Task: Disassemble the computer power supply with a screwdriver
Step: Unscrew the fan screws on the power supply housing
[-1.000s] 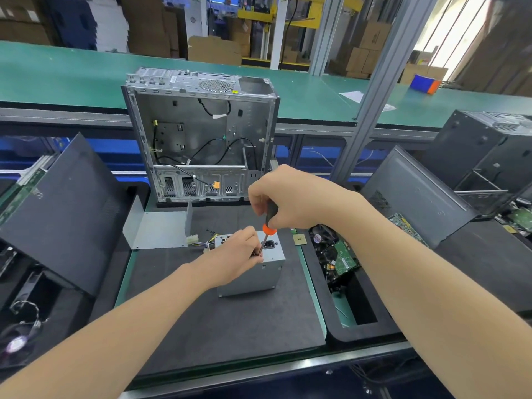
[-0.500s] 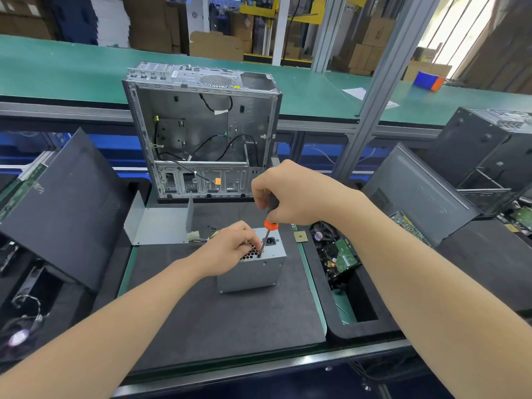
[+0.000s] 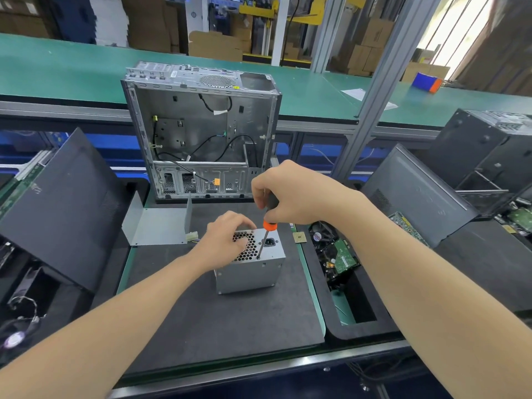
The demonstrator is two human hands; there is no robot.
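Open mat (image 3: 218, 326) before power supply (image 3: 250, 275); case (image 3: 201, 133) behind.

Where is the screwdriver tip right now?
Head view, centre: the screwdriver, gripped by the right hand, has its tip on the top face of the power supply, by the near edge, between the honeycomb grille and the power socket.

One screwdriver (image 3: 269, 226), one power supply (image 3: 250, 276)
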